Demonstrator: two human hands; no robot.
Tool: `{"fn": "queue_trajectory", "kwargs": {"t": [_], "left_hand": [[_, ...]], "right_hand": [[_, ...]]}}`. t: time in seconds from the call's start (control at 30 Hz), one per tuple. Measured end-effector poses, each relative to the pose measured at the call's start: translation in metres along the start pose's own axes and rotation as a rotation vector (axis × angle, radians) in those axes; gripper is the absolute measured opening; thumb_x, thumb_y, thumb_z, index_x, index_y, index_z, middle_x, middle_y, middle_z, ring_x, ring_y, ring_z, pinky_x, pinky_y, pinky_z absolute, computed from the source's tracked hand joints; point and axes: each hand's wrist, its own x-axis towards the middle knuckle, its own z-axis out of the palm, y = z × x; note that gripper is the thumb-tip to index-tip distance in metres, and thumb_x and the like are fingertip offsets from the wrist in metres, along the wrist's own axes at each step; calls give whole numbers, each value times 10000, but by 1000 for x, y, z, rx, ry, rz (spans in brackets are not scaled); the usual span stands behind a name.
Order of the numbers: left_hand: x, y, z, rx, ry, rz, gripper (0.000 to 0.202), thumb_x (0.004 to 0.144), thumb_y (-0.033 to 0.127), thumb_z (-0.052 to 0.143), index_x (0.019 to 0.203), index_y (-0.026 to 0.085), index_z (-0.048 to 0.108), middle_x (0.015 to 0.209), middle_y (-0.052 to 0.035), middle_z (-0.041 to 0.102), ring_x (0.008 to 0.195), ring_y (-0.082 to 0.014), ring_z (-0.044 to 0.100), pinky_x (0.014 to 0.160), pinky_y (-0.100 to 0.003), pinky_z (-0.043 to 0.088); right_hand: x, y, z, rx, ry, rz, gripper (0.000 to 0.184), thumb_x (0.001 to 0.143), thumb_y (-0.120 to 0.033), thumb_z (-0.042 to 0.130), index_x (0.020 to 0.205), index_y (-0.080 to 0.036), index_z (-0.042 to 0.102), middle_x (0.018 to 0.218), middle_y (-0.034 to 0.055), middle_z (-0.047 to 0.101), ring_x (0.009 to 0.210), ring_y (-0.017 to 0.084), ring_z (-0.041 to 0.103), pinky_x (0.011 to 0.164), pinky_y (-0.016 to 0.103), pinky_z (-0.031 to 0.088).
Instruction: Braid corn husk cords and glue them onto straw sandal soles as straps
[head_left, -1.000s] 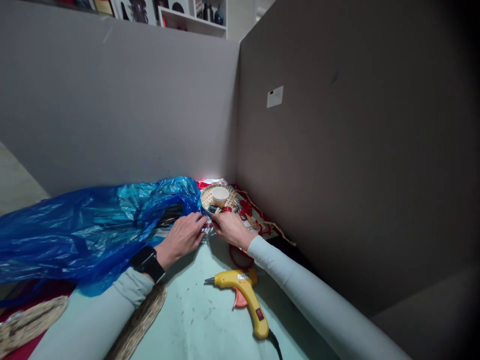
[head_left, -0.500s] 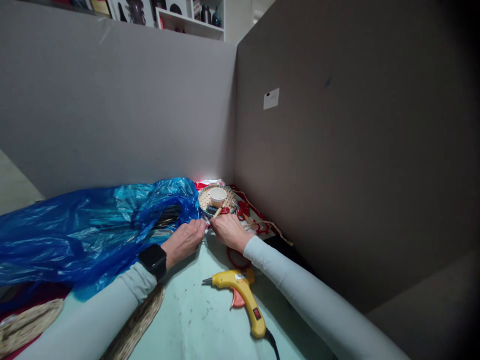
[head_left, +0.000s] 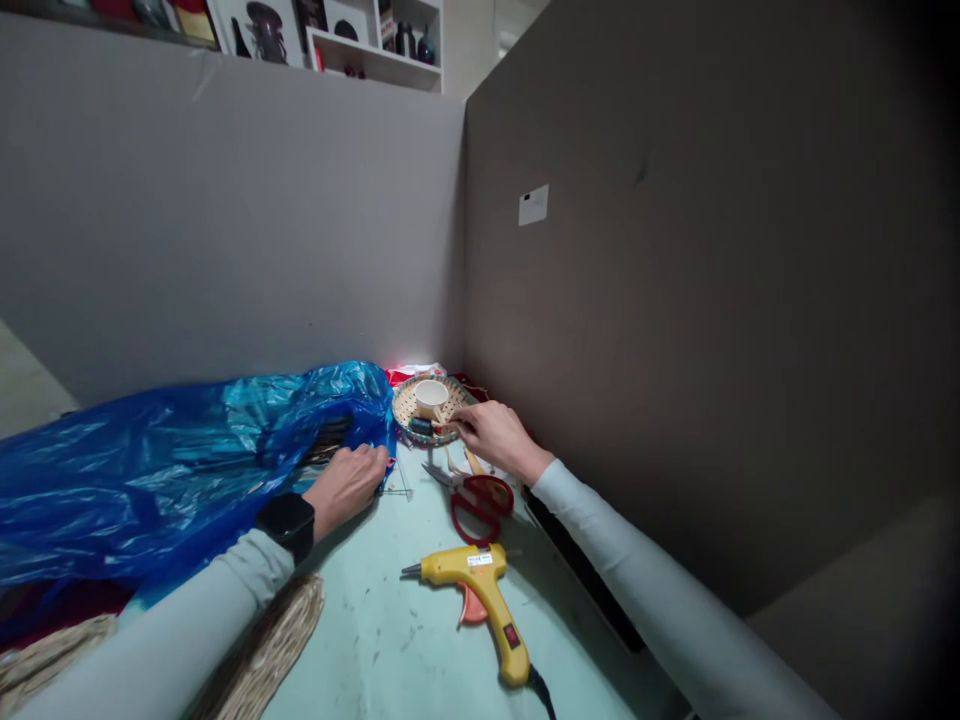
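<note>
My left hand (head_left: 349, 487), with a black watch (head_left: 287, 525) on its wrist, rests beside the blue plastic bag (head_left: 187, 455). Its fingers are closed, and a tiny red spot shows at the tips; what they hold is not clear. Thin wire-like sticks (head_left: 401, 491) lie just right of it. My right hand (head_left: 496, 438) pinches at the right rim of a shallow woven basket (head_left: 403, 402); the thing between its fingertips is too small to name. In the basket are a white cup (head_left: 431, 394) and a dark roll (head_left: 421, 426). Red-handled scissors (head_left: 491, 489) lie below my right hand.
A yellow glue gun (head_left: 491, 600) lies on the pale green tabletop (head_left: 390, 640), its cord running toward me. A braided straw piece (head_left: 283, 640) is under my left forearm. Grey panels (head_left: 240, 230) stand behind and to the right. A flat black object (head_left: 585, 570) lies under my right forearm.
My hands, close together before, have moved apart. The right went right and slightly up to the basket's rim; the left drew back left. The scissors now show fully.
</note>
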Motion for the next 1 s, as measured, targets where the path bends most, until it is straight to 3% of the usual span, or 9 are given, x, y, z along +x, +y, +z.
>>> {"fn": "queue_trajectory", "kwargs": {"t": [0.13,0.27,0.4,0.47,0.53,0.67,0.77,0.9,1.0], "left_hand": [[7,10,-15,-158,135,-30,377,927,324,645,1276,193,593,1283,-101,639,1065,-269,659,878,-496,563],[1,15,-57,-435,374,-63,338,937,318,633,1245,182,609,1233,-94,666,1019,-251,680,853,-474,578],[-33,31,-99,-650,589,19,293,985,233,485,1250,161,585,1258,-123,678,1127,-252,656,944,-478,550],[-53,44,-113,-668,662,69,359,905,206,519,1253,173,599,1416,-151,591,1328,-300,512,1092,-546,423],[-72,55,-122,-684,708,106,354,866,214,531,1203,196,639,1467,-140,564,1379,-315,463,1125,-562,380],[-107,64,-131,-715,753,139,287,863,190,498,1046,231,716,1165,-74,772,1192,-266,653,1162,-553,341],[-135,65,-137,-762,727,86,263,842,201,528,945,264,762,1036,-34,811,1030,-268,730,1161,-563,329],[-174,70,-146,-1078,501,-81,250,864,372,599,1052,303,748,996,-34,803,912,-274,730,819,-375,563],[-194,75,-151,-1188,430,-149,229,893,451,580,957,285,726,713,-3,735,675,-208,669,603,-278,496]], "right_hand": [[-12,-8,-41,205,89,-120,252,1005,-329,531,1007,-134,691,899,29,691,794,157,643,746,313,523],[-30,-23,-68,389,160,-230,328,994,-335,496,943,-112,732,711,-5,630,607,102,500,577,225,391],[-48,-46,-82,515,178,-333,308,976,-324,521,890,-118,734,728,4,633,635,106,498,580,212,384],[-56,-60,-88,552,182,-373,293,967,-317,545,861,-122,736,721,7,634,641,108,502,594,214,388],[-63,-74,-93,588,182,-413,292,963,-317,559,843,-120,737,697,5,619,629,106,489,595,218,383],[-79,-99,-103,634,150,-510,266,954,-267,567,804,-110,721,635,-12,571,571,94,446,542,215,355],[-92,-114,-107,620,137,-558,194,925,-165,580,797,-121,719,630,-19,597,551,85,473,538,206,366],[-106,-135,-110,581,127,-624,198,917,-116,589,750,-144,691,618,-36,592,543,75,468,530,198,362],[-111,-150,-112,439,156,-661,154,899,-135,631,757,-144,692,612,-29,575,550,90,439,538,230,348]]}}
